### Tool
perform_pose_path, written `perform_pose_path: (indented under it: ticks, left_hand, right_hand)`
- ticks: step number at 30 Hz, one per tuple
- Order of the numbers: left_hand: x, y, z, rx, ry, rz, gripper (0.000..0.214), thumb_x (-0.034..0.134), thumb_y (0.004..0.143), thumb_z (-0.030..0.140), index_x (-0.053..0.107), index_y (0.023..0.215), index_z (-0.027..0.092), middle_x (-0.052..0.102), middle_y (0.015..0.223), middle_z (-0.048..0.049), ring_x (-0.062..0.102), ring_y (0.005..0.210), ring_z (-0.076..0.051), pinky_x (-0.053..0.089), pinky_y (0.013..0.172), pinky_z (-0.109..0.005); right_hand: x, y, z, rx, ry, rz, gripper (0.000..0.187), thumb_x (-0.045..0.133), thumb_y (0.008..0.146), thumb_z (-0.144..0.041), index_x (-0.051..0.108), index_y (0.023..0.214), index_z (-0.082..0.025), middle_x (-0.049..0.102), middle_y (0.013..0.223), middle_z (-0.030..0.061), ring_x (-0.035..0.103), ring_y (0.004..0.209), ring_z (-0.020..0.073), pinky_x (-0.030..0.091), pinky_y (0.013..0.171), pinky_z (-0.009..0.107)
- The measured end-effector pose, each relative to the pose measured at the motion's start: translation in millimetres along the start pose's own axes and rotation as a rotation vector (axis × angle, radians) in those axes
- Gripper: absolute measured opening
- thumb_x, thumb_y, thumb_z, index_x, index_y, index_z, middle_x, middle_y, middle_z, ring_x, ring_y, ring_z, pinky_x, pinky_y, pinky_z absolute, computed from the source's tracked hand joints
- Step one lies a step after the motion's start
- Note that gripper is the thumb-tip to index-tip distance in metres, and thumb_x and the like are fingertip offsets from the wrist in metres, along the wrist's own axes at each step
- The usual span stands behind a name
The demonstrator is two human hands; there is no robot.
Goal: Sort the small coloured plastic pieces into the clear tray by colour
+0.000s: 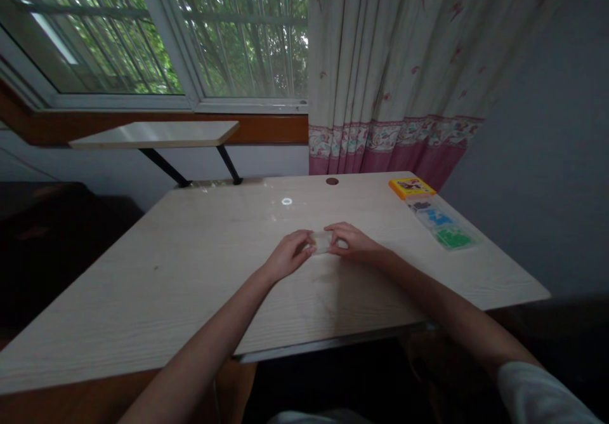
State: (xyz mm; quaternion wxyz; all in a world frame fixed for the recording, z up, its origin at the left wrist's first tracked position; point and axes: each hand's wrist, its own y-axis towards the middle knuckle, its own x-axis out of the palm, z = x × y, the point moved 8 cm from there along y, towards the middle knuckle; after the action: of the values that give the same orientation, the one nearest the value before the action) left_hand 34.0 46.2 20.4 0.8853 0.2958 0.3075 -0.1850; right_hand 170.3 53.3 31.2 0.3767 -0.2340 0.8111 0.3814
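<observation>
A small, pale, see-through flat piece [322, 242] is held between my two hands above the middle of the table; its exact kind is too faint to make out. My left hand [289, 254] pinches its left edge between thumb and fingers. On the opposite edge, the thumb and fingers of my right hand [354, 244] are closed in the same way. Parts of both edges are hidden behind the fingertips.
At the table's [214, 284] right side lies a see-through compartment box [469, 237] with dark, blue and green small pieces. A yellow-orange box [412, 188] touches its far end. A raised shelf [162, 133] stands at the back left, below the window. A curtain [371, 62] hangs behind.
</observation>
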Motion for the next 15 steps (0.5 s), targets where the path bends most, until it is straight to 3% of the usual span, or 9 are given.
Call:
perform_pose_path:
  ticks: [4,7,12,15]
  left_hand:
    - [0.1,-2,-5,-0.089,-0.114,0.001,0.026,0.046,0.086,0.037,0.056,0.098,0.016,0.061,0.098,-0.0075,0.057,0.090,-0.016,0.044,0.083,-0.030]
    - [-0.5,-2,-7,-0.152,-0.093,-0.001,0.029,0.041,0.088,0.038,0.056,0.098,0.015,0.062,0.094,-0.0066,0.057,0.086,-0.016,0.045,0.079,-0.029]
    - [1.2,0,0,-0.083,0.053,-0.038,0.029,0.040,0.088,0.037,0.061,0.089,0.016,0.063,0.089,-0.0062,0.056,0.086,-0.017,0.042,0.082,-0.031]
    - [2.2,0,0,-0.069,0.081,-0.046,0.029,0.039,0.089,0.037,0.061,0.089,0.016,0.063,0.089,-0.0062,0.055,0.086,-0.017,0.042,0.083,-0.031]
  right_hand:
    - [3,2,-9,-0.040,-0.016,-0.155,0.028,0.054,0.083,-0.036,0.061,0.101,-0.016,0.062,0.102,0.0075,0.053,0.098,0.0178,0.039,0.091,0.034]
    - [-10,-17,-6,0.002,-0.037,-0.260,0.030,0.051,0.085,-0.032,0.061,0.109,-0.018,0.060,0.111,0.0074,0.051,0.104,0.0187,0.038,0.093,0.036]
    - [-61,-91,11,0.270,-0.078,-0.231,0.029,0.048,0.084,-0.026,0.063,0.108,-0.021,0.058,0.118,0.0084,0.055,0.106,0.0194,0.042,0.092,0.036]
    - [-88,-144,17,0.475,-0.144,-0.172,0.029,0.047,0.084,-0.034,0.065,0.105,-0.022,0.057,0.120,0.0085,0.056,0.107,0.0216,0.043,0.094,0.037]
